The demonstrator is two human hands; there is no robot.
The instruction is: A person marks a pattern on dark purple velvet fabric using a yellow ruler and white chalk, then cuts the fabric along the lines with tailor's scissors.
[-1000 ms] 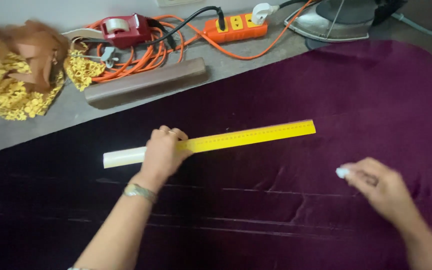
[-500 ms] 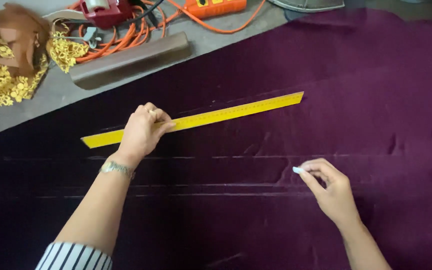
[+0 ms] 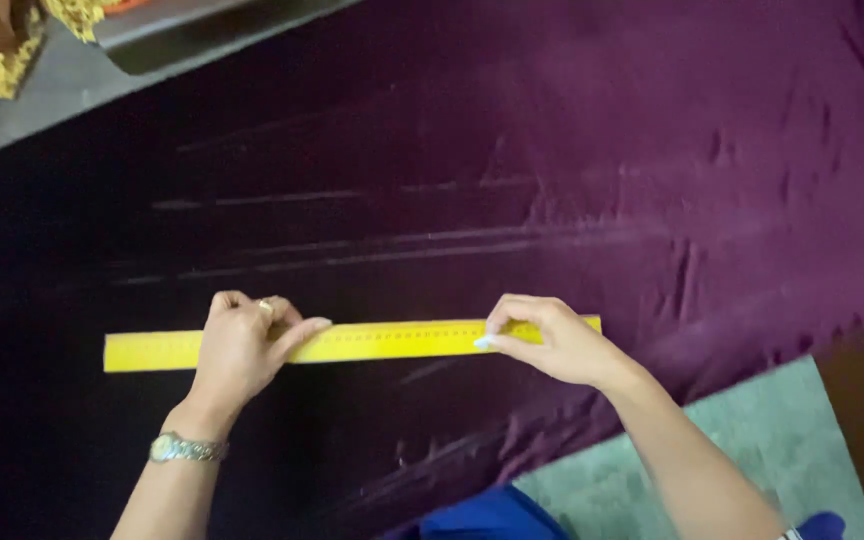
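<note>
ruler: one long flat yellow plastic ruler (image 3: 392, 342) lies on dark purple velvet cloth (image 3: 572, 150), long axis left-right. left hand (image 3: 242, 350) flat atop left part, fingers spread, pressing. right hand (image 3: 547, 338) at right end, fingers pinched narrow on one small white chalk piece (image 3: 483, 342) touching ruler edge. two hands, both on ruler.

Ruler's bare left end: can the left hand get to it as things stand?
Probably yes. The left hand already presses flat on the yellow ruler, and the stretch to its left end lies bare on the purple cloth, with nothing between. The right hand sits farther right.
</note>
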